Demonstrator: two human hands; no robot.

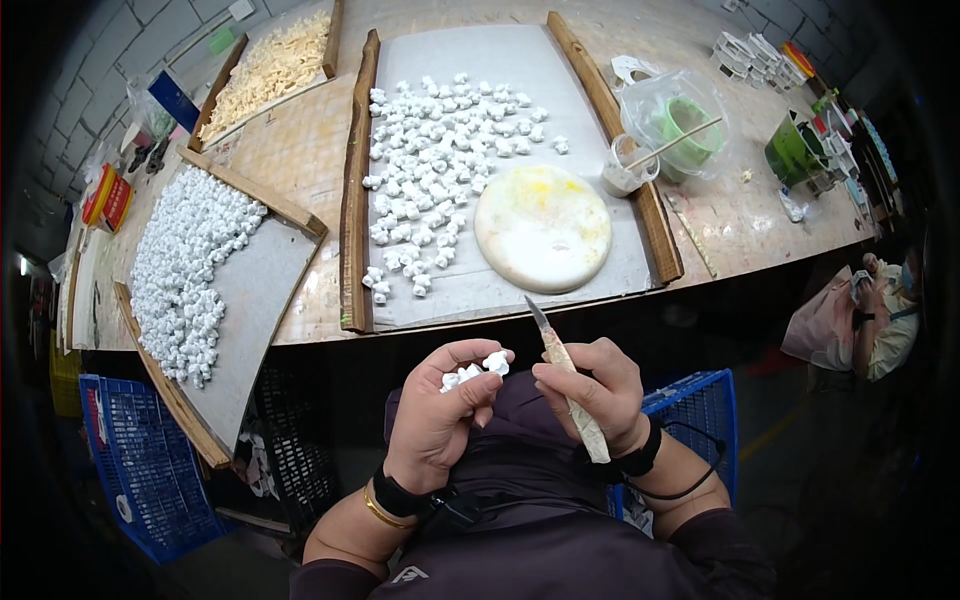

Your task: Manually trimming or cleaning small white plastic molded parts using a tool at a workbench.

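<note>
My left hand (432, 412) is closed round several small, knobbly white pieces (463, 377). One white piece (497, 362) sticks up between its thumb and fingertips. In my right hand (608, 392) is a knife (558, 352) with a pale wrapped handle, gripped between thumb and fingers. Its narrow blade points up and away toward the table's front edge, apart from the white pieces. Both hands are over my lap, in front of the table. Beyond them, a round white slab (540, 240) with yellow stains lies on a wood-edged board (430, 312), beside many similar white pieces (425, 170).
Another wood-edged board (240, 355) at left bears a heap of white pieces. Cream-coloured pieces (270, 70) fill a far tray. A clear cup (625, 170) and green bowl (690, 135) stand at right. Blue crates (150, 470) are below; a person (885, 315) sits far right.
</note>
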